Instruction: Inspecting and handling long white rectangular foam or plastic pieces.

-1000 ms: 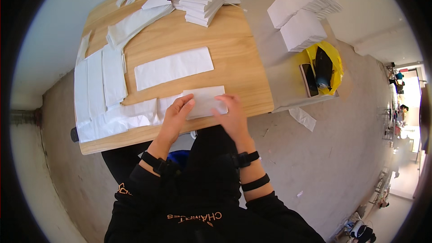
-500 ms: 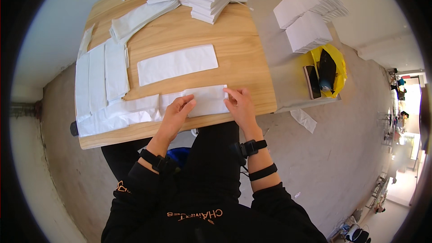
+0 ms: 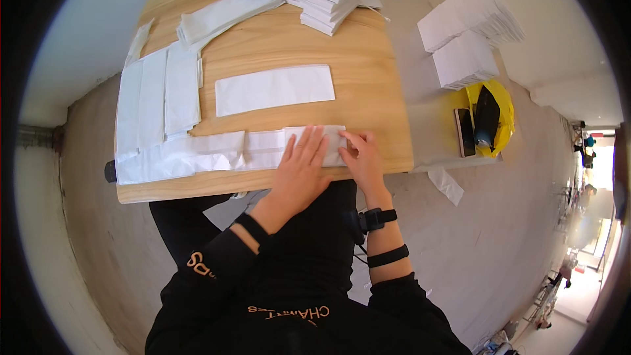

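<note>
A long white strip of thin, paper-like material lies along the near edge of the wooden table, its right end doubled over. On that folded end my left hand rests flat, fingers stretched out. My right hand is at the strip's right edge, thumb and forefinger pinching its corner. Beyond both hands a separate white folded strip lies flat. Further white strips are laid side by side at the table's left, overlapping the far left part of the near strip.
A pile of white folded pieces stands at the back, beside a long white bundle. On a grey surface to the right are white stacks, a phone and a yellow bag. A white scrap lies below.
My left hand has moved right and flattened from a curled pose onto the folded end. My right hand stays at the strip's right edge. The whole view has shifted slightly.
</note>
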Motion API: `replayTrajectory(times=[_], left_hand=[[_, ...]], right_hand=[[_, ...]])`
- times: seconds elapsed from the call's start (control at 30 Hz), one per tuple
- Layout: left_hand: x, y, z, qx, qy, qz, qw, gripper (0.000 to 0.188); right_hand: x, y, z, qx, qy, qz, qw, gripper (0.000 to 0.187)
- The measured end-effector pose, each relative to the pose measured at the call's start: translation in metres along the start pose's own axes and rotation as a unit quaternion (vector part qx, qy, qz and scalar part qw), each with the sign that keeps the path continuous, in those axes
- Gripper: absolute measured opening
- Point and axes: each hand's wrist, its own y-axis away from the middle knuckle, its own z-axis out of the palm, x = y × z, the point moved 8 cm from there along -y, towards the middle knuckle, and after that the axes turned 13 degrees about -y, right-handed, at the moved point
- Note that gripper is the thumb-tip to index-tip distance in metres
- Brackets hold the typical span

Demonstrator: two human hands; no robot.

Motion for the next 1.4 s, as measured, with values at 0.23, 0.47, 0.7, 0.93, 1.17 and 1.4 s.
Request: replayTrajectory(times=[0.23, 0.47, 0.7, 0.93, 1.17, 1.4], left_hand=[[-0.018, 0.006, 0.044, -0.051, -0.050, -0.034, 0.997, 0.105], [-0.025, 0.013, 0.047, -0.068, -0.075, -0.060, 0.993, 0.109], [-0.030, 0.015, 0.051, -0.094, -0.045, -0.080, 0.991, 0.110], [-0.027, 0.013, 0.045, -0.066, -0.058, -0.075, 0.993, 0.103], [-0.070, 0.043, -0.018, 0.076, 0.077, -0.087, 0.990, 0.060], [-0.242, 0.161, -0.076, 0.170, -0.071, -0.383, 0.905, 0.040]], right_hand=[[-0.005, 0.000, -0.001, -0.005, 0.010, -0.009, 1.000, 0.036], [-0.005, -0.003, -0.002, -0.010, -0.012, -0.003, 1.000, 0.035], [-0.040, -0.001, 0.027, 0.006, 0.013, 0.001, 1.000, 0.031], [-0.032, -0.001, 0.047, -0.030, 0.038, -0.032, 0.998, 0.027], [-0.032, -0.003, 0.050, -0.057, 0.041, -0.018, 0.997, 0.027], [-0.067, 0.012, 0.032, 0.028, -0.028, -0.013, 0.999, 0.022]])
